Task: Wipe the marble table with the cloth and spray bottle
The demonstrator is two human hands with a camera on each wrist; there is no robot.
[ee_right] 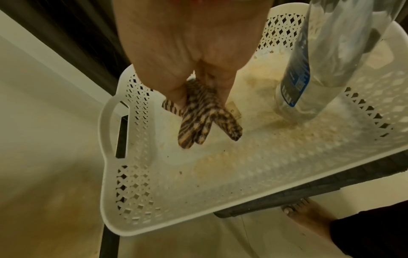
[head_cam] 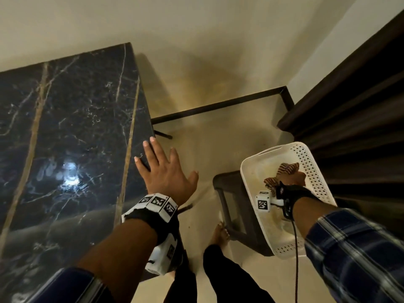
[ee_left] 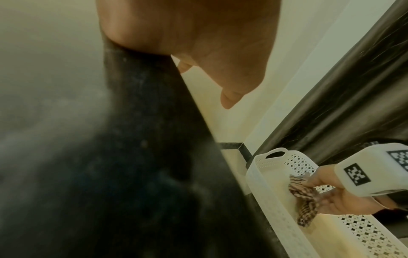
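Note:
The dark marble table [head_cam: 65, 119] with pale veins fills the left of the head view. My left hand [head_cam: 162, 169] rests flat with spread fingers on its right edge, holding nothing. My right hand [head_cam: 291, 179] is inside the white basket [head_cam: 310, 162] and grips a brown striped cloth [head_cam: 286, 168]. The right wrist view shows the cloth [ee_right: 203, 118] hanging from my curled fingers above the basket floor [ee_right: 220, 174]. A clear spray bottle [ee_right: 326, 69] with a blue label stands upright in the basket beside it. The left wrist view shows the cloth [ee_left: 302, 197] pinched in that hand.
The basket sits on a dark stool [head_cam: 236, 215] right of the table. A dark slatted panel [head_cam: 360, 106] rises at the right. Black table frame bars [head_cam: 218, 106] run along the cream floor. My bare foot [head_cam: 222, 234] stands by the stool.

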